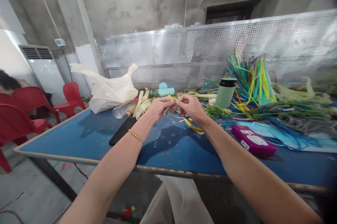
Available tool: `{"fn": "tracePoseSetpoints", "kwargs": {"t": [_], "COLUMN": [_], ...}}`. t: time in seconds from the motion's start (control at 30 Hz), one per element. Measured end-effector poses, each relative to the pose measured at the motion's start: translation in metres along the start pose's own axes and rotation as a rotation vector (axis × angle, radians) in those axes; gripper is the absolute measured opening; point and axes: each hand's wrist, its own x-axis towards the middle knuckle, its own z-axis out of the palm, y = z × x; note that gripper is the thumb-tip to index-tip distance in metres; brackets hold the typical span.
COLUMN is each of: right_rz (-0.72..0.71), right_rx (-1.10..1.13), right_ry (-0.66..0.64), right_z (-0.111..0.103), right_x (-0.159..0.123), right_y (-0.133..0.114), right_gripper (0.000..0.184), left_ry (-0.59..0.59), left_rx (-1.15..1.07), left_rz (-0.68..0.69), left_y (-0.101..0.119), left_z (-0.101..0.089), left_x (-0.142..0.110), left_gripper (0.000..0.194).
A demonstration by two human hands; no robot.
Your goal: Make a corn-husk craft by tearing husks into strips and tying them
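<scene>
My left hand (pixel 159 108) and my right hand (pixel 190 107) meet above the middle of the blue table (pixel 168 147). Both are closed in a pinch, fingertips nearly touching. Whatever lies between the fingers is too small and too covered to name. Behind them lie pale dried husk strips (pixel 143 104) and greenish stalks. Yellow and white strips (pixel 193 126) rest on the table just under my right hand. Small scraps (pixel 158 140) are scattered on the blue surface below. A gold bead bracelet (pixel 136 136) circles my left wrist.
Left of my hands are a white plastic bag (pixel 110 89), a clear bottle (pixel 123 109) and a dark flat tablet-like object (pixel 123 131). On the right stand a green tumbler (pixel 225 94), colourful strips (pixel 259 83), a purple box (pixel 253 141) and tangled cords (pixel 295 119). Red chairs (pixel 34 99) stand at left.
</scene>
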Motion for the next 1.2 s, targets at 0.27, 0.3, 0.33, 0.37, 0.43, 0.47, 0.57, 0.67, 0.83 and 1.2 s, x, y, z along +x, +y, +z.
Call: {"fn": "tracePoseSetpoints", "kwargs": {"t": [0.27,0.3,0.33,0.37,0.43,0.47,0.57,0.67,0.83,1.2], "right_rz": [0.068,0.078,0.088,0.096,0.108,0.114,0.135,0.129,0.045,-0.298], "right_rx": [0.000,0.013,0.029,0.043,0.063,0.069,0.074,0.032,-0.057,-0.417], "right_ry": [0.016,0.012,0.008,0.004,-0.007,-0.013,-0.034,-0.062,-0.072,0.171], "right_z": [0.000,0.000,0.000,-0.001,-0.001,-0.002,-0.004,-0.007,-0.010,-0.013], "right_x": [-0.001,-0.001,-0.001,-0.001,0.000,0.000,0.002,0.003,0.006,0.010], "right_y": [-0.005,-0.005,-0.005,-0.005,-0.005,-0.005,-0.004,-0.001,0.004,0.000], "right_gripper": [0.033,0.034,0.035,0.036,0.039,0.040,0.041,0.037,0.031,0.013], "left_ry": [-0.023,-0.016,-0.012,-0.009,-0.002,0.006,0.030,0.046,0.104,0.156], "left_rx": [0.045,0.042,0.039,0.036,0.030,0.027,0.018,0.021,0.001,-0.029], "left_rz": [0.003,0.006,0.006,0.001,-0.012,-0.017,-0.020,-0.013,0.011,-0.012], "left_y": [0.000,0.000,0.000,-0.001,-0.001,-0.001,0.000,0.001,0.002,0.007], "left_z": [0.001,0.000,0.000,-0.001,-0.002,-0.002,-0.002,-0.003,-0.004,-0.003], "left_x": [-0.001,0.000,0.000,0.001,0.001,0.001,0.002,0.002,0.006,0.002], "left_gripper": [0.027,0.026,0.026,0.025,0.024,0.024,0.022,0.018,0.015,0.007]}}
